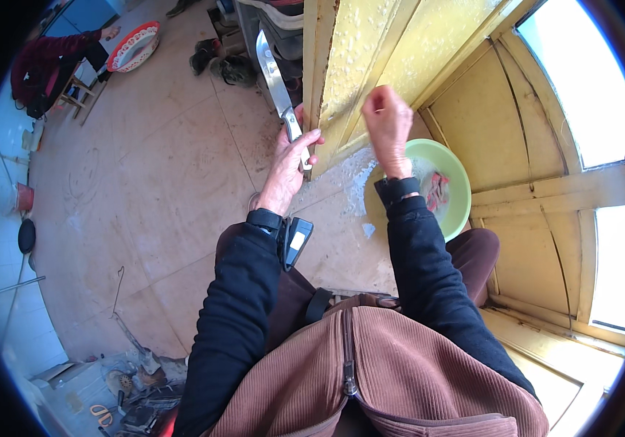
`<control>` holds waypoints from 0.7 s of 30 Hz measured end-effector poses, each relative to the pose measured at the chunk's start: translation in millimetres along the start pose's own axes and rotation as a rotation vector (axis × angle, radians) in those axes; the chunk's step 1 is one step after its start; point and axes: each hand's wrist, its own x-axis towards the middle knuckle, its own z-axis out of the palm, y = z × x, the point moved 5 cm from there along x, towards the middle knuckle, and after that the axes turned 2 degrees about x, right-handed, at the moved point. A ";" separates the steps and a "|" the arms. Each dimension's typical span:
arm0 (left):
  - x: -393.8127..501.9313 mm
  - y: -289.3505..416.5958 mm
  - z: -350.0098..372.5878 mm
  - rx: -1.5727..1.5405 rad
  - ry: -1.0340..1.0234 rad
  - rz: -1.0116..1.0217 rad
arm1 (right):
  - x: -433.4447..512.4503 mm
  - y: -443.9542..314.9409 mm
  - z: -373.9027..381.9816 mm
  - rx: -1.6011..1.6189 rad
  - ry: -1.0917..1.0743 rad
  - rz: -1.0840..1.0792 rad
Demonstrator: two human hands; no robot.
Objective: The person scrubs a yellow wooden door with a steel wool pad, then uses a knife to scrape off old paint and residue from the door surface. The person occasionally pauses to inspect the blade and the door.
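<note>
My left hand (290, 164) holds a knife (275, 76) by its handle, the blade pointing away from me, beside the edge of a yellow wooden door (320, 71). The fingers rest near the door's edge. My right hand (389, 123) is curled in front of the door's wet, speckled panel; whether anything is inside it cannot be told. Under my right wrist, a light green plastic basin (461, 185) stands on the floor with cloudy water and a red and grey cloth (437, 191) in it. White, wet splashes (360, 183) lie on the floor between door and basin.
Yellow wooden panels (476, 114) with windows rise at the right. Shoes (233, 71) and a rack stand behind the door's edge. At the far left a person (44, 65) sits near a red-and-white basin (136, 48). Tools and scraps (143, 393) lie at the lower left.
</note>
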 end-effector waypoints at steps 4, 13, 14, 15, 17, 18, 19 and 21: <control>0.7 0.2 1.0 -0.007 0.001 0.013 | 23.7 13.2 -44.8 0.090 0.209 -0.002; -4.1 3.7 4.5 0.005 0.028 -0.003 | -39.0 5.0 0.4 0.403 -0.305 -0.059; -4.4 4.7 4.5 0.011 0.028 0.000 | -39.9 12.4 8.9 0.523 -0.334 0.178; -4.8 5.1 3.5 0.019 0.041 -0.003 | -41.9 17.5 15.8 0.623 -0.353 0.384; -4.2 4.4 2.5 0.024 0.041 -0.010 | -38.8 16.1 21.2 0.729 -0.323 0.491; -3.7 3.6 1.0 0.028 0.049 -0.014 | -38.4 15.9 23.8 0.784 -0.320 0.557; -2.4 2.7 -0.2 0.030 0.045 -0.015 | -37.6 13.5 26.4 0.869 -0.323 0.573; 0.4 -0.1 -2.1 0.024 0.031 0.007 | -40.1 15.9 30.1 0.912 -0.301 0.685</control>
